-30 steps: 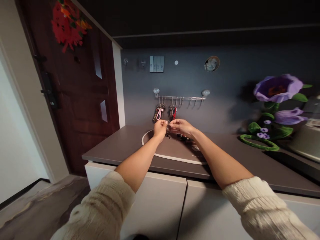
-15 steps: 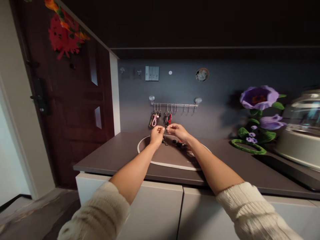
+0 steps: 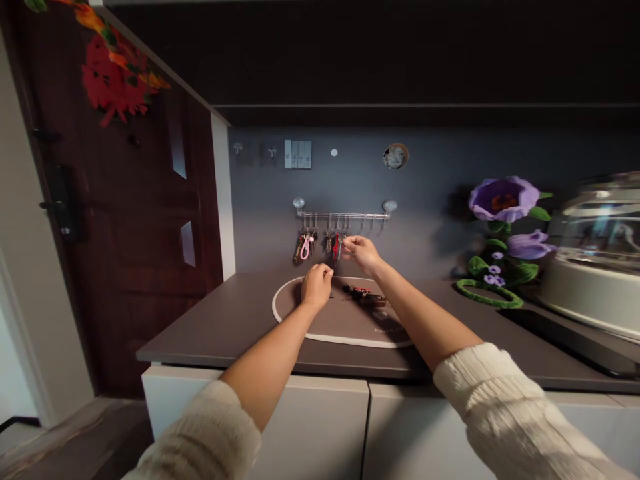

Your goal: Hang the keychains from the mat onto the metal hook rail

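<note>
My right hand point(image 3: 361, 252) is raised in front of the wall and pinches a small key ring point(image 3: 342, 238), from which a thin silver key hangs. It is close under the hooks of a clear hook rail point(image 3: 345, 215). Lower and to the left, my left hand point(image 3: 317, 285) hovers over a brown mat point(image 3: 345, 327) with fingers closed; what they hold, if anything, is hidden. Several keys hang on the rail, one bunch with a pink loop point(image 3: 305, 248) and another with a red tag point(image 3: 335, 245). More keys point(image 3: 367, 295) lie on the mat.
The mat lies on a dark counter point(image 3: 200, 327) with white cabinet doors below. At the right stand a purple flower decoration point(image 3: 504, 200), a flat black object point(image 3: 565, 343) and a cream appliance with a clear dome point(image 3: 590, 280). A dark cabinet overhangs the counter; a door point(image 3: 125, 267) is at the left.
My hands were together at a ring with keys hanging below it. They have parted: my right hand rose toward the hooks with a key ring, my left dropped lower.
</note>
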A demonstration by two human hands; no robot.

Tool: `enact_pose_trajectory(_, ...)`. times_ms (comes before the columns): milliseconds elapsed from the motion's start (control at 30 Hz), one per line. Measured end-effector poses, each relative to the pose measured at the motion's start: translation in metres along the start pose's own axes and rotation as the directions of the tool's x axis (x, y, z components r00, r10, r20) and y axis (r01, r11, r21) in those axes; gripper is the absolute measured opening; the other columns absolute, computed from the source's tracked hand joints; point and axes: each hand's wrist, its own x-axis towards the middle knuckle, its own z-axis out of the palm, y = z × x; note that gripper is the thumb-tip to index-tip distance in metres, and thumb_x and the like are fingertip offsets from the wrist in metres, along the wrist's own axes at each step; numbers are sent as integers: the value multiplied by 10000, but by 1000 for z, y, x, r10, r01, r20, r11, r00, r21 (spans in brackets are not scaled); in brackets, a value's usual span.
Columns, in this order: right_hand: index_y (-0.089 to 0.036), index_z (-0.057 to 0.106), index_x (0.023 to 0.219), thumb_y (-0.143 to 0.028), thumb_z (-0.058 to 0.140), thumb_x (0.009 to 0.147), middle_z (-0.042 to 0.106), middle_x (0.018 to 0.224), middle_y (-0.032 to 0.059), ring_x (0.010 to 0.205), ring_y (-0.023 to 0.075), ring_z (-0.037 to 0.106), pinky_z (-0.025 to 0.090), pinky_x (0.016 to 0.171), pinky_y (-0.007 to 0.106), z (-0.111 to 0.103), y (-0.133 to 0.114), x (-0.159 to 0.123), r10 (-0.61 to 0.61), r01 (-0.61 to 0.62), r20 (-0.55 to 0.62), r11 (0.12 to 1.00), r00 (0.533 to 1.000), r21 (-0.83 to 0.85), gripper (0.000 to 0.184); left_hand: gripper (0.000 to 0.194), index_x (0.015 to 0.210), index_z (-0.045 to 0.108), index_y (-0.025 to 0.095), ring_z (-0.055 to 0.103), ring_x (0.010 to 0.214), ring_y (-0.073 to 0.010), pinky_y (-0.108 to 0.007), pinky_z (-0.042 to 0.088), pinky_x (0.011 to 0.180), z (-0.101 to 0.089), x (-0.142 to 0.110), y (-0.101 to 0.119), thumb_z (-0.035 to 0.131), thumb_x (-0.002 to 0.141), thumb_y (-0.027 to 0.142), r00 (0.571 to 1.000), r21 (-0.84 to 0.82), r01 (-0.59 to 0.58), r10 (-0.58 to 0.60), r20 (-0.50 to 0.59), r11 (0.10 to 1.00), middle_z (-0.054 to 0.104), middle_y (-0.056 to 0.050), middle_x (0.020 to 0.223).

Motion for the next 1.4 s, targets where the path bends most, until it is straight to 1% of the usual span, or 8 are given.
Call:
enact_pose_trajectory(133,-160,496,668,-135,551,766,555,600,-7,535,61,521,502,617,232,-2,-14,16,26,-23,-95,999,995,39,115,162,762,592,184,534,792,-155,-263,381,731,-3,-2,3,441,817,197,1000,86,18,-19,15,996,598,-60,847)
enact_pose_trajectory(267,-151,496,684,-76,490,775,510,529,-25,452,38,458,508,602,230,0,-20,28,48,-38,-145,997,988,70,117,169,761,593,191,533,805,-164,-267,373,725,-3,-2,4,436,823,205,999,118,26,-29,19,993,602,-61,851)
enact_pose_trajectory(433,-154,492,679,-82,449,794,527,547,-16,469,47,488,510,597,238,8,-21,40,111,-82,-247,989,963,122,142,175,769,593,192,529,801,-165,-268,371,718,-3,-2,4,429,828,205,999,126,23,-26,21,992,600,-60,846)
enact_pose_trajectory(600,-182,481,712,-107,453,816,468,474,-46,420,39,437,511,564,213,13,-21,50,208,-154,-316,970,926,188,131,171,770,591,195,527,801,-162,-268,370,726,-3,-1,4,432,830,210,999,130,28,-32,28,991,599,-58,852)
enact_pose_trajectory(733,-188,462,694,-130,490,812,466,475,-53,406,31,425,508,565,216,13,-17,55,242,-190,-318,964,917,186,134,166,768,588,196,522,809,-165,-274,370,736,-3,-1,4,433,828,202,999,128,21,-25,27,992,596,-62,850)
enact_pose_trajectory(1033,-168,481,680,-87,497,759,536,543,-23,504,63,532,494,581,233,4,-1,52,198,-160,-288,976,937,150,114,159,770,585,189,524,818,-169,-273,371,738,-5,-2,5,436,826,193,999,131,27,-31,33,991,594,-68,856)
enact_pose_trajectory(1233,-152,479,642,-32,460,728,491,488,-30,452,47,488,450,520,183,1,6,51,147,-124,-284,988,948,97,149,159,766,586,192,525,812,-161,-265,372,735,-3,-2,2,439,826,197,999,141,25,-30,33,990,593,-63,844)
enact_pose_trajectory(1400,-153,483,620,-37,526,684,528,531,-24,450,43,487,415,494,177,-4,7,45,137,-127,-316,991,939,53,139,155,778,591,192,531,823,-160,-260,374,736,-1,0,-1,443,825,203,999,131,23,-27,31,991,599,-59,851)
